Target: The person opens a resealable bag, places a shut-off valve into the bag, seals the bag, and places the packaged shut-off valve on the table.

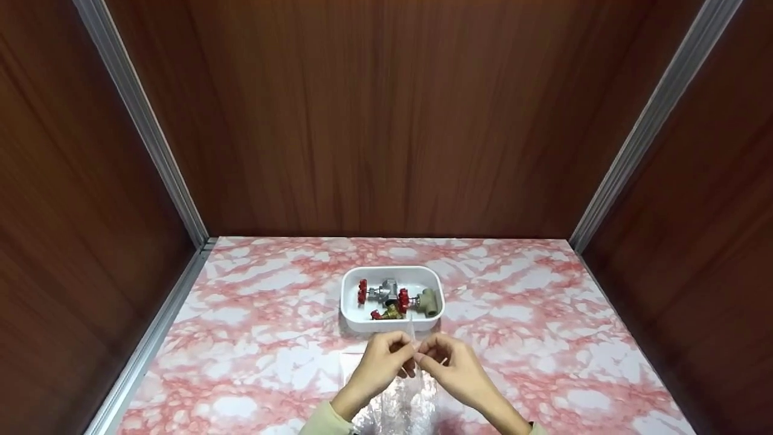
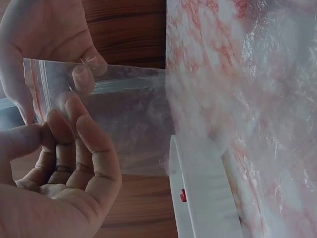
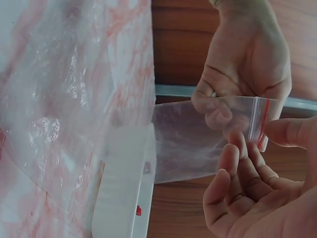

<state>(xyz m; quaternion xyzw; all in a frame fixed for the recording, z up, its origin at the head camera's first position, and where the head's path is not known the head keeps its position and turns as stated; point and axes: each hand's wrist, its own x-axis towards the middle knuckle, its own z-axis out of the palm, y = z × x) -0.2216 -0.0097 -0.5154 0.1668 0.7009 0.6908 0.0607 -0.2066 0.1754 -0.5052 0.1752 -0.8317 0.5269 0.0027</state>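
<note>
Both hands hold one clear zip bag (image 2: pixel 133 114) (image 3: pixel 185 139) by its top edge, where a red line runs along the seal. The left hand (image 1: pixel 379 364) (image 2: pixel 64 183) pinches the edge between thumb and curled fingers. Close beside it, the right hand (image 1: pixel 457 370) (image 3: pixel 267 193) pinches the same edge. The bag looks flat, with nothing seen inside. Beyond the hands stands a white tray (image 1: pixel 362 326) holding a silver valve with a red handwheel (image 1: pixel 386 292), a grey-green valve with a red handwheel (image 1: pixel 428 302) and a small brass valve (image 1: pixel 392 313).
More clear plastic bags (image 1: pixel 392 408) lie on the table below the hands, near its front edge. The pink-and-white marbled table (image 1: pixel 241 362) is enclosed by brown wood-look panels (image 1: pixel 386 121) with grey metal frame bars (image 1: pixel 145 127) at the corners.
</note>
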